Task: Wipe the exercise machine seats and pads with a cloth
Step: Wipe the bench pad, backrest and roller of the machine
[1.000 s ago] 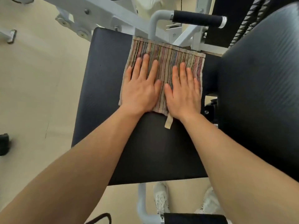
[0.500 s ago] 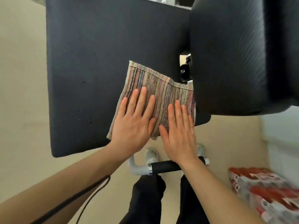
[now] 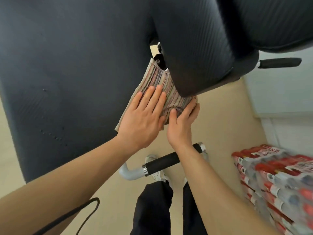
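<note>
black strap (image 3: 76, 212): loops over the left forearm at the lower left
seat pad (image 3: 67, 82): broad and dark with a ribbed cover, fills the left and middle of the view, a few small marks on its surface
striped cloth (image 3: 157, 78): many-coloured, lies at the right edge of the seat pad, its far end running into the gap at that edge
left hand (image 3: 144, 119): flat on the near part of the striped cloth, fingers straight and close together, grip wide, pressing down and clasping nothing
right hand (image 3: 179, 126): grip closed on the striped cloth's near right corner, thumb on top, fingers curled round the edge
handlebar (image 3: 162, 161): grey tube with a black foam sleeve, below the hands, partly behind the right wrist
rounded pad (image 3: 194, 48): dark, upper right, overhangs the far end of the striped cloth
bottle pack (image 3: 274, 184): shrink-wrapped, red labels, blurred, on the beige floor (image 3: 220, 133) at the right
</note>
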